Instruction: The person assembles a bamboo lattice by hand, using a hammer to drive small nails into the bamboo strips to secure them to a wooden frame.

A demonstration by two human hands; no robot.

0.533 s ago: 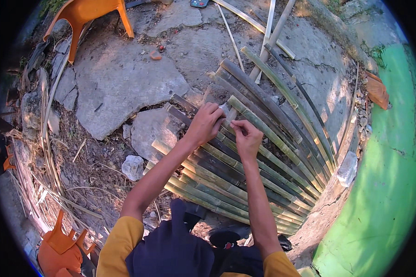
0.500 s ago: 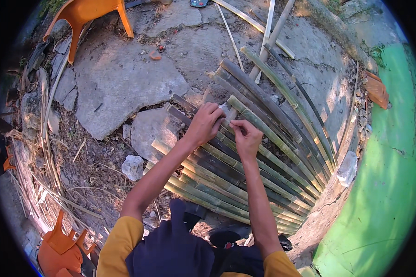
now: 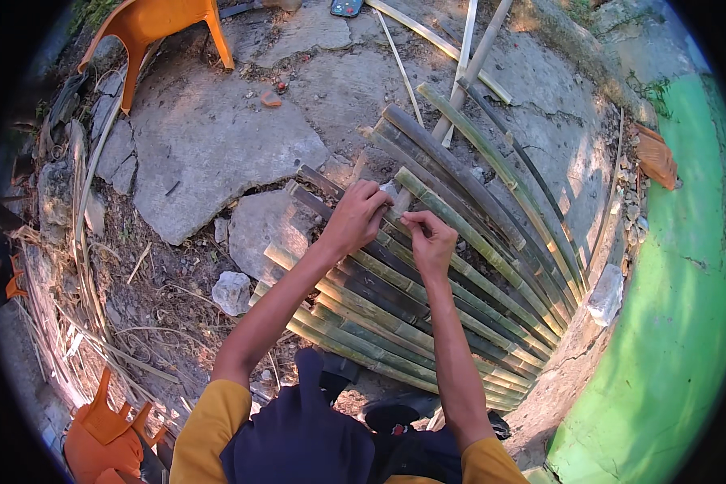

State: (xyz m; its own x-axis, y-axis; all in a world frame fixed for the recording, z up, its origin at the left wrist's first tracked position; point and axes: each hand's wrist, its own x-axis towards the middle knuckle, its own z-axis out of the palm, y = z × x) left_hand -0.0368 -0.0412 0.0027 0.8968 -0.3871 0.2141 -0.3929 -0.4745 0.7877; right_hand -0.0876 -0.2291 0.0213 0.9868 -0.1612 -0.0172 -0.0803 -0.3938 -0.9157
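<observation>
My left hand (image 3: 356,218) is closed, its fingers curled together over the upper end of a bamboo slat. Close beside it, my right hand (image 3: 431,239) makes a pinch, thumb against fingertips; what it pinches is too small to make out. Both hands are above a fan of split bamboo slats (image 3: 452,310), some green and some dark brown, lying side by side. Their ends converge toward the lower right. A greenish slat (image 3: 460,216) runs just past my right hand. What my left fingers hold is hidden.
An orange plastic chair (image 3: 155,28) stands at the far left, with another orange chair (image 3: 109,427) at the lower left. White stones (image 3: 232,293) lie on cracked concrete (image 3: 210,153). Loose bamboo poles (image 3: 476,68) lie beyond. A green painted surface (image 3: 661,298) runs along the right.
Almost nothing differs. Both hands keep their place and closed shape over the slats; the view has shifted very slightly.
</observation>
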